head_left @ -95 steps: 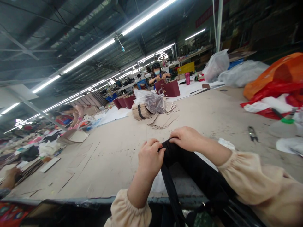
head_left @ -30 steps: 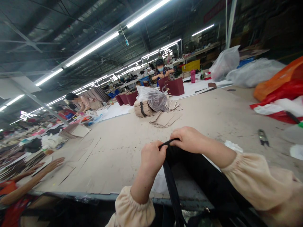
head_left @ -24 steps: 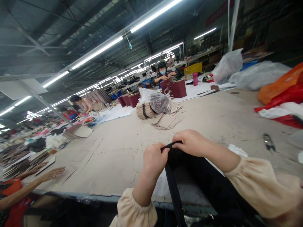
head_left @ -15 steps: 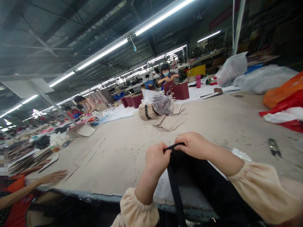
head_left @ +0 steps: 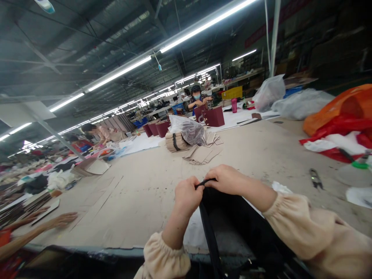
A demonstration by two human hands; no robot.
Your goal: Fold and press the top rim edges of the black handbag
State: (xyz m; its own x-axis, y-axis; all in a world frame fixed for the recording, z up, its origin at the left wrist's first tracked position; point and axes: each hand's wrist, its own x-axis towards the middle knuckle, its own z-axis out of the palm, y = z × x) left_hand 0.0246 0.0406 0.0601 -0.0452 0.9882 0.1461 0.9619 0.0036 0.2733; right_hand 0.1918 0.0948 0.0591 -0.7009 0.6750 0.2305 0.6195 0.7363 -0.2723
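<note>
A black bag (head_left: 229, 217) stands tilted at the near edge of the work table, its mouth facing me. My left hand (head_left: 188, 195) pinches the far corner of the bag's rim between thumb and fingers. Just to the right, my right hand (head_left: 223, 179) grips the same rim, its fingers curled over the edge. A short stretch of black rim shows between the two hands. Small metal fittings glint low on the bag. Its base is out of view.
Cardboard pieces (head_left: 202, 154) and a banded bundle (head_left: 176, 142) lie ahead beside a clear plastic bag (head_left: 190, 130). Thread snips (head_left: 315, 179) lie to the right, near orange and red bags (head_left: 334, 116). A co-worker's hand (head_left: 62, 220) rests on the table at left. Maroon bags (head_left: 214, 116) stand farther back.
The view has turned slightly right, so the scene has slid left. Both hands keep hold of the bag's rim and have come a little closer together.
</note>
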